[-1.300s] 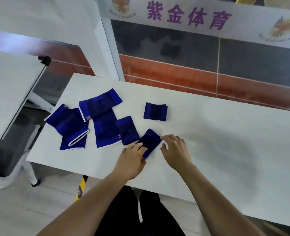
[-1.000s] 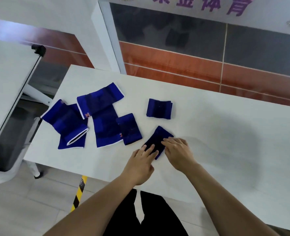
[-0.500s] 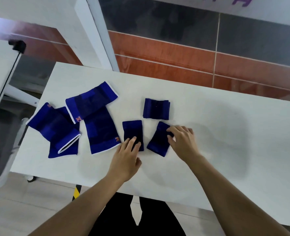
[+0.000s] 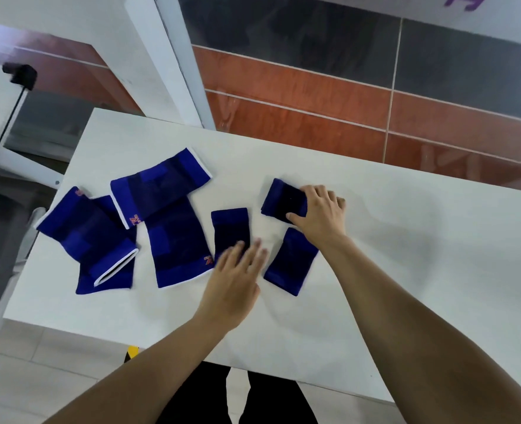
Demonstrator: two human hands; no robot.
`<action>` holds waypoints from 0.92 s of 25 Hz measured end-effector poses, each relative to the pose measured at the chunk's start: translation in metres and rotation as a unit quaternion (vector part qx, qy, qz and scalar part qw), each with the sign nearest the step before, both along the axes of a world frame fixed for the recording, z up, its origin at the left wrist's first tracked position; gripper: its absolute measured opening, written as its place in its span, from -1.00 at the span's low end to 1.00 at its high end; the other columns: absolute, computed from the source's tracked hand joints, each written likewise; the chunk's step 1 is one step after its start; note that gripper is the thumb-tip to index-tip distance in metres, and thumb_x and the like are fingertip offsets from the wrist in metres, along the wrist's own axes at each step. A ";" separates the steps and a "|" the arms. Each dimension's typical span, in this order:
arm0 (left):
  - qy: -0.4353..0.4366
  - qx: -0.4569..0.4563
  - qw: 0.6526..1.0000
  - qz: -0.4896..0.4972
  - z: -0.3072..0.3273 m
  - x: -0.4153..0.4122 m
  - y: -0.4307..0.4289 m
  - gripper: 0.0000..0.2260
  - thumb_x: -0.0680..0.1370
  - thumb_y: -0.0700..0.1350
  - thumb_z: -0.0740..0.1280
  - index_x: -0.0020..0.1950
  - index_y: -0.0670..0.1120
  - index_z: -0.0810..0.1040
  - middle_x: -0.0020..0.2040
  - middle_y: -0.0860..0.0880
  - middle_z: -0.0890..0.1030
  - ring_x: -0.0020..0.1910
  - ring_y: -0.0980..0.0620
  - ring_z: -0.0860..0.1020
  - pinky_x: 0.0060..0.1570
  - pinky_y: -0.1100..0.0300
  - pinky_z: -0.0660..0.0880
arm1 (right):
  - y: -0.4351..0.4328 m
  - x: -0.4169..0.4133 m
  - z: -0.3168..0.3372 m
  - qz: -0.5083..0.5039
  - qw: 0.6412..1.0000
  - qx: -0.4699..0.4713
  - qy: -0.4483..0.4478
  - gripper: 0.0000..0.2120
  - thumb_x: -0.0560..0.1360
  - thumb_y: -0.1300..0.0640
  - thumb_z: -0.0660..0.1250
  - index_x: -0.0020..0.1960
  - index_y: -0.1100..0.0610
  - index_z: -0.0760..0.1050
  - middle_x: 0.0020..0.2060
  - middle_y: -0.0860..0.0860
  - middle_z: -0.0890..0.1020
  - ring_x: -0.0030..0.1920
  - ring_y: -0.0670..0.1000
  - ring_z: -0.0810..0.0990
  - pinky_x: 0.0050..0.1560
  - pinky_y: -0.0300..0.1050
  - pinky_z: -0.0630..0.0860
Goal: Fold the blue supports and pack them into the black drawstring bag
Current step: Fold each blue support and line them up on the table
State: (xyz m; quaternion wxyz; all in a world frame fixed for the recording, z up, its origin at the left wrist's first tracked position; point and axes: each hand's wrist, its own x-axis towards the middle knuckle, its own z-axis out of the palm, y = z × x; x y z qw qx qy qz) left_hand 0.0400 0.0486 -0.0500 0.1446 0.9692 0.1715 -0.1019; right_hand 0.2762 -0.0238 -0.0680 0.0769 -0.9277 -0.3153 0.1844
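While the right hand (image 4: 320, 214) was laid over the right end of a folded blue support (image 4: 282, 198), with the thumb pressed on its near edge and the fingers bent over its far right corner, the left hand (image 4: 233, 280) was held flat and spread, palm down. The fingertips of the left hand were blurred, and they were seen over the near end of a second folded support (image 4: 230, 228); whether the cloth was really touched cannot be told. Nothing was clamped by this hand.

A third folded support (image 4: 290, 261) was placed at 3 o'clock from the left hand and at 6 o'clock from the right hand, tilted a little, just beside the right wrist. All three folded pieces were lying near each other on the white table (image 4: 406, 255).

At 9 o'clock from the left hand a long unfolded support (image 4: 176, 249) with a white hem was spread, and another long support (image 4: 161, 185) was laid across its far end at an angle. Further at 9 o'clock, near the left edge of the table, two more unfolded supports (image 4: 87, 237) were overlapped. The black drawstring bag was not shown in the view.

At 12 o'clock, behind the table, a wall of red and grey tiles (image 4: 314, 96) was seen.
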 end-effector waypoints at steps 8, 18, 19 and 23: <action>0.042 0.002 0.998 -0.057 -0.013 0.005 -0.022 -0.45 0.57 -0.07 0.25 0.57 -0.03 0.26 0.59 -0.07 0.26 0.53 -0.19 0.29 0.52 -0.09 0.23 | -0.037 0.002 0.009 -0.148 0.980 0.130 0.008 -0.79 0.53 0.13 0.38 0.14 0.05 0.46 0.05 0.01 0.57 0.06 0.11 0.54 0.04 -0.06 0.34; 0.046 0.045 0.998 0.003 0.003 0.016 -0.011 -0.44 0.52 -0.12 0.32 0.53 -0.11 0.36 0.52 -0.13 0.38 0.44 -0.23 0.38 0.45 -0.14 0.31 | -0.102 -0.090 0.039 -0.352 0.867 0.240 0.256 -0.86 0.50 0.10 0.44 -0.14 0.05 0.48 -0.29 -0.08 0.62 -0.29 -0.08 0.55 -0.30 -0.28 0.44; 0.033 0.035 0.998 -0.028 0.004 0.015 -0.017 -0.44 0.51 -0.13 0.32 0.52 -0.11 0.36 0.51 -0.13 0.39 0.43 -0.23 0.40 0.43 -0.12 0.33 | -0.103 -0.098 0.037 -0.330 0.890 0.204 0.241 -0.84 0.51 0.04 0.44 -0.15 0.04 0.48 -0.28 -0.08 0.63 -0.26 -0.05 0.58 -0.28 -0.25 0.46; 0.032 -0.003 0.986 -0.162 -0.002 0.003 -0.050 -0.47 0.52 -0.10 0.36 0.49 -0.03 0.40 0.48 -0.15 0.42 0.41 -0.21 0.43 0.39 -0.08 0.39 | -0.097 -0.085 0.027 -0.198 0.964 0.173 0.029 -0.91 0.59 0.13 0.31 0.04 0.08 0.58 -0.02 -0.03 0.66 0.02 0.05 0.56 0.13 0.01 0.48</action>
